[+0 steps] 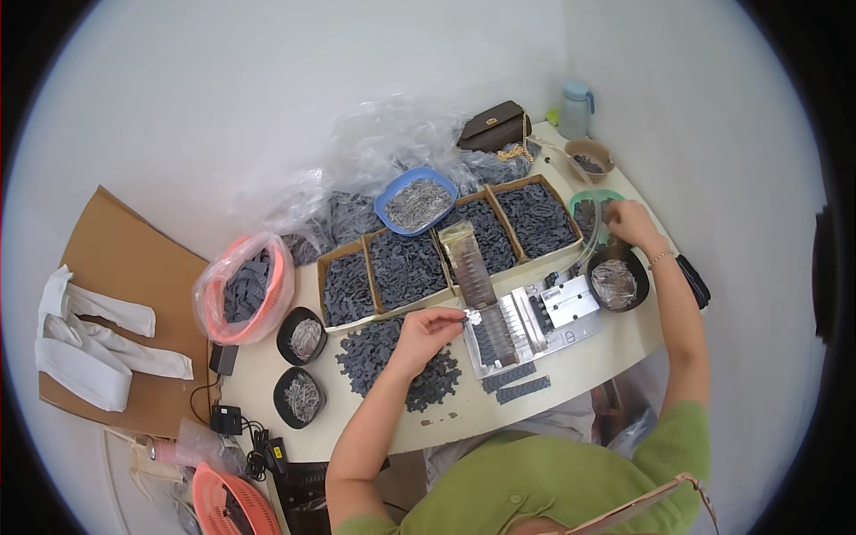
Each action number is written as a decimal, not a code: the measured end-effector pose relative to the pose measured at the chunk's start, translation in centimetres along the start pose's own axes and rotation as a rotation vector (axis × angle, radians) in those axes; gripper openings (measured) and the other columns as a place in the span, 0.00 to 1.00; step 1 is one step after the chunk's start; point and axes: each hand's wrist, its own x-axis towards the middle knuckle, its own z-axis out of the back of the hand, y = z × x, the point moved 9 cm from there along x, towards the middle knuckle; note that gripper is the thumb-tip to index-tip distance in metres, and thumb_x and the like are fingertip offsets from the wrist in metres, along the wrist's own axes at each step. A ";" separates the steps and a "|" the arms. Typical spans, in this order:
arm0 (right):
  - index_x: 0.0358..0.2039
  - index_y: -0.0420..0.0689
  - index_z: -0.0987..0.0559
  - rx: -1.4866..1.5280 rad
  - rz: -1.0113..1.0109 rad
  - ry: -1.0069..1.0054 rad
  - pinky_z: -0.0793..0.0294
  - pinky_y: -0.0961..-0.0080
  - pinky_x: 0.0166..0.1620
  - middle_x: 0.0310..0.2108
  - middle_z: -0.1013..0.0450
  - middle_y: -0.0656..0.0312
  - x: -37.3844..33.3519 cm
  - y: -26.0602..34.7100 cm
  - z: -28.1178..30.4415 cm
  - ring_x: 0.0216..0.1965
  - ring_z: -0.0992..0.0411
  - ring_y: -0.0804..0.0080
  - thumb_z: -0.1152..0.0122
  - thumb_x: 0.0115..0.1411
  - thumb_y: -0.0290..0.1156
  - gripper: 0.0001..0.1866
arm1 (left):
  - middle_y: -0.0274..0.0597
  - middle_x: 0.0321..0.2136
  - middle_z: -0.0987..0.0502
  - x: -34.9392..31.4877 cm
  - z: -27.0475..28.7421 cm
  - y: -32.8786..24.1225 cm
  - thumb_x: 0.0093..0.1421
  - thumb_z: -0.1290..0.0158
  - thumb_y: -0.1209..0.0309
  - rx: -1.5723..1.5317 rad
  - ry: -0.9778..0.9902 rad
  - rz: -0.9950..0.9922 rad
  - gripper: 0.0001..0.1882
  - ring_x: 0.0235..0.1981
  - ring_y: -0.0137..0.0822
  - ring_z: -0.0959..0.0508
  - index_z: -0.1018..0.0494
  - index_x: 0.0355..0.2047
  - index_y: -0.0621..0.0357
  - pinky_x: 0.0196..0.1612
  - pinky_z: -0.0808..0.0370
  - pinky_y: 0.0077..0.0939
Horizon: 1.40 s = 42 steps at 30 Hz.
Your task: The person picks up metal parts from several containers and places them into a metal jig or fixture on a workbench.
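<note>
My left hand [430, 337] is closed in a pinch at the left edge of a metal fixture [571, 301]; something small and pale shows at its fingertips, too small to name. A heap of small dark grey plastic pieces [392, 364] lies beneath and beside this hand. The fixture carries a row of slots and a silver block, and a clear-sided stack [468, 267] stands at its back. At the far right, my right hand [633, 225] reaches down into a green bowl [609, 194] of dark pieces, fingers bent together. What they hold, if anything, is hidden.
Behind the fixture stands a divided cardboard box [383, 314] full of dark pieces, with a blue bowl [383, 214] of metal pins on it. Black bowls of pins [635, 301] flank the work area. Left are a pink basket [283, 308] and cables [259, 450]. Dark strips [523, 390] lie in front.
</note>
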 end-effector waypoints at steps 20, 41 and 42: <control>0.28 0.41 0.26 0.179 0.752 0.016 0.27 0.65 0.37 0.28 0.29 0.57 -10.7 28.0 -6.4 0.34 0.27 0.58 0.43 0.49 0.26 0.05 | 0.51 0.48 0.25 -6.5 -5.2 -4.5 0.49 0.47 0.79 1.317 -0.170 -0.765 0.17 0.53 0.50 0.28 0.25 0.42 0.65 0.53 0.30 0.39; 0.33 0.44 0.21 -0.099 0.174 -0.074 0.27 0.64 0.38 0.31 0.27 0.58 -10.0 13.3 3.2 0.36 0.27 0.58 0.38 0.48 0.26 0.09 | 0.51 0.27 0.24 -20.5 22.9 -1.3 0.47 0.40 0.79 1.258 -0.818 0.185 0.05 0.32 0.51 0.23 0.26 0.26 0.63 0.37 0.28 0.41; 0.32 0.44 0.22 -0.140 0.102 -0.010 0.27 0.63 0.38 0.31 0.27 0.58 -10.2 11.3 3.0 0.36 0.27 0.58 0.38 0.49 0.26 0.08 | 0.51 0.27 0.24 -20.6 23.2 -1.0 0.47 0.41 0.79 1.267 -0.810 0.192 0.05 0.32 0.51 0.23 0.26 0.25 0.63 0.37 0.28 0.41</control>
